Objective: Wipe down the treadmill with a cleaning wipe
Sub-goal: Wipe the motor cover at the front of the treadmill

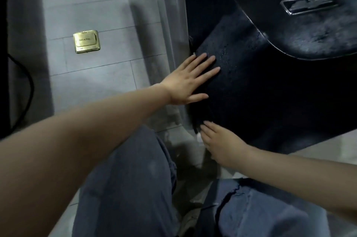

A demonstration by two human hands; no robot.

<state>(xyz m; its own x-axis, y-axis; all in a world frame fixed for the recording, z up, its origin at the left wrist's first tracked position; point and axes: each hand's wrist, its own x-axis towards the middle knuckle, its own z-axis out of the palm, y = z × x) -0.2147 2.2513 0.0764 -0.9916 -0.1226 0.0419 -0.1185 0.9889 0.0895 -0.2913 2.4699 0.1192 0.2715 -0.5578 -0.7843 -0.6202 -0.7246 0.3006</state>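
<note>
Now mid-wipe: left hand [185, 82] flat, fingers straight, pressing a dark cleaning wipe [208, 90] (hard to distinguish) onto the treadmill [289, 86]; right hand [220, 140] relaxed at the wipe's near edge. Next: slide onward, keeping pressure.

The treadmill deck [241, 74] under the left hand [185, 82] is a black, rough, grainy matt surface, while the black plastic cover [318, 30] beyond it looks smoother with a dusty, dull sheen. The post [173, 5] is smooth grey metal, the floor [87, 5] is matt grey tile, and the floor socket [86, 41] is shiny brass. The trousers [125, 188] are soft grey-blue cloth.
</note>
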